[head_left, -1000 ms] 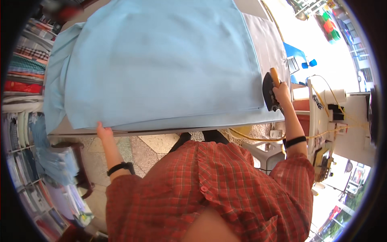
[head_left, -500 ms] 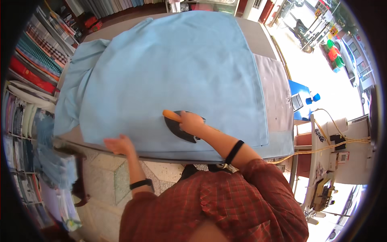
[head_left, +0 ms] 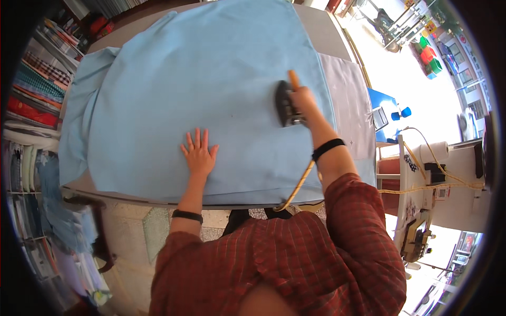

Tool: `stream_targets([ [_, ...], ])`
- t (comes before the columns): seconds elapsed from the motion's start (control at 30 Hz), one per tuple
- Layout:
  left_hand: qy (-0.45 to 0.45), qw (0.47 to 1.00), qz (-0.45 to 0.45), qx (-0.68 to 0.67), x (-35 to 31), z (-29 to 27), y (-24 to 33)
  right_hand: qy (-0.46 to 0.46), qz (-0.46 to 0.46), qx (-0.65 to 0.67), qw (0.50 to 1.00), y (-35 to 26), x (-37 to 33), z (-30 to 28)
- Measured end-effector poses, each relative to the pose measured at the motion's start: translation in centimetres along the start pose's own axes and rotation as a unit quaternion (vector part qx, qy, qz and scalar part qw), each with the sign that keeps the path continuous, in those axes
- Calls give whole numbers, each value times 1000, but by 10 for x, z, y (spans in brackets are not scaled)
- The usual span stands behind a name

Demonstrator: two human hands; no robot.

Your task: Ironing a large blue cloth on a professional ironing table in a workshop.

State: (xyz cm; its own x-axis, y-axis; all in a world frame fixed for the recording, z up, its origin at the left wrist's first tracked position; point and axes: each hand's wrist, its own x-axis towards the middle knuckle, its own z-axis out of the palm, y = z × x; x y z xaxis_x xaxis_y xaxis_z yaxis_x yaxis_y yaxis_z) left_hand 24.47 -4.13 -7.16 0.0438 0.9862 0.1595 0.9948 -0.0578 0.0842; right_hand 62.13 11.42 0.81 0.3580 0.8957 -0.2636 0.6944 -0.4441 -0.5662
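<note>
A wide light blue cloth point(head_left: 158, 95) lies spread over the table, bunched into folds along its left side. My right hand point(head_left: 304, 101) is closed around the orange handle of a dark clothes iron point(head_left: 284, 104), which rests on the cloth toward its right edge. From below my right forearm, the iron's yellow braided cord point(head_left: 298, 188) runs down to the table's near edge. My left hand point(head_left: 199, 156) presses flat on the cloth near the front, fingers spread, holding nothing.
A greyish-pink cloth point(head_left: 348, 105) lies beyond the blue cloth's right edge. At left stand shelves of folded fabrics point(head_left: 37, 89). On the right are a blue table point(head_left: 383, 100) and a side table with a sewing machine point(head_left: 417, 239). Tiled floor point(head_left: 126, 226) shows in front.
My right hand has carried the iron to the right and farther away, turning it. My left hand has moved from the front edge onto the cloth, to the right, and lies flat.
</note>
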Motion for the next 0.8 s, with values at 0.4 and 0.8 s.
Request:
stream_targets([
  [0.4, -55, 998, -8, 0, -2, 11, -4, -122, -54, -164, 977, 164, -167, -90],
  [0.8, -34, 999, -7, -16, 19, -8, 7, -21, -42, -117, 992, 95, -50, -72],
])
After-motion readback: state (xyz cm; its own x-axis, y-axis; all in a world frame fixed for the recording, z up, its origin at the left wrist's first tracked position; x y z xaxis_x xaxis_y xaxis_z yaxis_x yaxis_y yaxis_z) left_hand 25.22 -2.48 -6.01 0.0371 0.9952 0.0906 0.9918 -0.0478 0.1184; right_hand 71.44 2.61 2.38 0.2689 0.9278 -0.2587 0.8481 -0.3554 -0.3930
